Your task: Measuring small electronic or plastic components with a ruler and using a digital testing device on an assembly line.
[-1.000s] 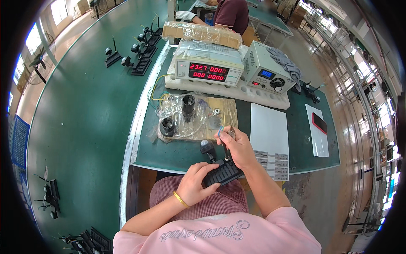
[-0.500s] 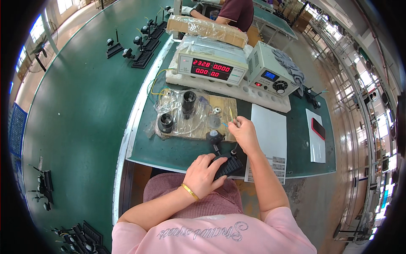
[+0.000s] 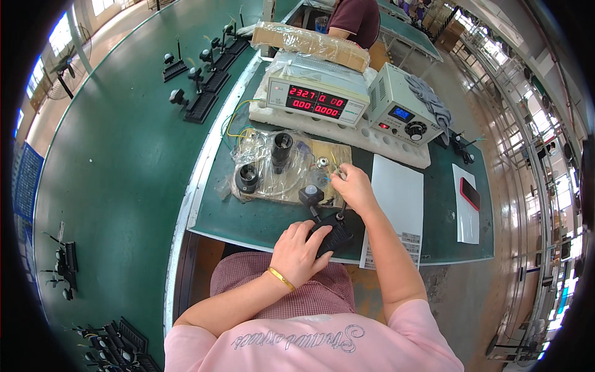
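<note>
Our left hand (image 3: 299, 253) grips the black power adapter (image 3: 333, 235) at the table's near edge, while our right hand (image 3: 352, 187) pinches its thin wires just beyond, beside a plastic-covered board (image 3: 282, 170) below the red-digit meter (image 3: 316, 99)

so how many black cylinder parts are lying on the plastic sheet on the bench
2: a taller black cylinder near the sheet's middle and a shorter ring-shaped one to its left. The right hand covers the sheet's right edge, so more may be hidden.

Likely electronics assembly factory: green workbenches (image 3: 124, 186), digital test meters (image 3: 316, 99), parts rows.
</note>
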`<state>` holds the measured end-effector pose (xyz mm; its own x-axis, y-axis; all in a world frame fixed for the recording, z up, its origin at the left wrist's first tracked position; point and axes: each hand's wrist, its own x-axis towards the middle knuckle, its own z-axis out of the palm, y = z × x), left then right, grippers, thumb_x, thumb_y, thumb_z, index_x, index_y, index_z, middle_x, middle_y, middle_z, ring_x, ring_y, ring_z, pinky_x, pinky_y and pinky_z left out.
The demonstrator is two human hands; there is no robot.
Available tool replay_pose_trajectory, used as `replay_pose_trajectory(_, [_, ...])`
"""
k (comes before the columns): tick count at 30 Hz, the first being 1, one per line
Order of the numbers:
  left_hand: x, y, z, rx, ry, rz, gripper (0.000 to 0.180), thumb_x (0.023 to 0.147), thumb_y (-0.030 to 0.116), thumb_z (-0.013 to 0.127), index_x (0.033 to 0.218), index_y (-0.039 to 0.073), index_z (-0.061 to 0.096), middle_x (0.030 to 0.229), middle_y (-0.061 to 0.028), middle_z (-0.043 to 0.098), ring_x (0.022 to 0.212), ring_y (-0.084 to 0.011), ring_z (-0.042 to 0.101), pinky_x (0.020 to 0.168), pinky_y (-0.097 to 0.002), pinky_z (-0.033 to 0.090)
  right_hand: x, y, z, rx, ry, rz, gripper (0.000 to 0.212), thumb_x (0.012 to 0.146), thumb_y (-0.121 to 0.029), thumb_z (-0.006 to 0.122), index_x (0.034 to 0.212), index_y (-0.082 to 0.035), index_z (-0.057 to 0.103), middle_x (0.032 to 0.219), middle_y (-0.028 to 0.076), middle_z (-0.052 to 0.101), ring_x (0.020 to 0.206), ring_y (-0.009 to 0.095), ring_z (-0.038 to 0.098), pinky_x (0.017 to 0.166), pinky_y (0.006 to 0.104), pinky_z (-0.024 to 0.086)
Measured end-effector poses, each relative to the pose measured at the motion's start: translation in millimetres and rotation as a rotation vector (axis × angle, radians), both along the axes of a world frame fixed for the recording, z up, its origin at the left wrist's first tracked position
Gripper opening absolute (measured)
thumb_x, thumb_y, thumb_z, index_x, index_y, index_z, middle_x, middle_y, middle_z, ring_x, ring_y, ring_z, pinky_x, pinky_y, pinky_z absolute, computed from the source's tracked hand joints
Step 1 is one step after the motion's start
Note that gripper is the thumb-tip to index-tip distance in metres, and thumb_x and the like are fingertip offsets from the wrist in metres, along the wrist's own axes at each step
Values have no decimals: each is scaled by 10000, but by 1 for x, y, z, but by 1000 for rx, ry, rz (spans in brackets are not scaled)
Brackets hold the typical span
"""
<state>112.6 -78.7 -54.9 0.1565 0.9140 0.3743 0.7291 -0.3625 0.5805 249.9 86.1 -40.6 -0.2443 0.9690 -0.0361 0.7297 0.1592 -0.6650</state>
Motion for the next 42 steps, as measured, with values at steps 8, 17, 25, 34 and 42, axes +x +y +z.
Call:
replay_pose_trajectory(8, [-1, 1, 1, -4, -11, -6, 527, 707, 248, 740, 1184, 102, 568, 1059, -161, 534, 954, -331, 528, 844, -421, 457, 2, 1, -7, 42, 32, 3, 348, 803, -240, 627, 994, 52, 626, 879, 268, 644, 844, 410, 638, 743, 426, 493])
replay_pose_trajectory(17, [-2, 0, -1, 6, -14, -13, 528, 711, 260, 738, 1186, 101, 570, 1062, -163, 538, 952, -332, 531, 842, -420, 462, -1, 0, -3, 23, 29, 14, 335, 803, -236, 625, 965, 57, 617, 853, 258, 639, 827, 412, 632, 726, 426, 487])
replay_pose_trajectory(25, [-1, 0, 1, -1, -9, -22, 526, 712, 258, 737, 1185, 98, 571, 1076, -167, 537, 960, -336, 535, 848, -417, 464, 3, -2, -4, 23, 54, -11, 313, 798, -231, 632, 927, 53, 605, 785, 248, 617, 749, 406, 616, 695, 427, 479])
replay_pose_trajectory(34, [-41, -36, 39, 76, -98, -245, 543, 677, 224, 776, 1168, 84, 590, 1107, -149, 554, 974, -328, 564, 848, -413, 478, 19, -41, 26, -576, 1161, 250, 350, 971, -264, 419, 1150, -41, 620, 936, 75, 664, 590, 59, 423, 512, 195, 332])
replay_pose_trajectory(42, [-64, -83, 31, 61, -189, -415, 571, 693, 242, 768, 1212, 102, 575, 1153, -145, 535, 1031, -323, 561, 849, -412, 505, -6, -104, 46, -570, 457, 550, 317, 872, -122, 569, 1162, 3, 603, 1056, 72, 667, 970, 138, 589, 856, 285, 475])
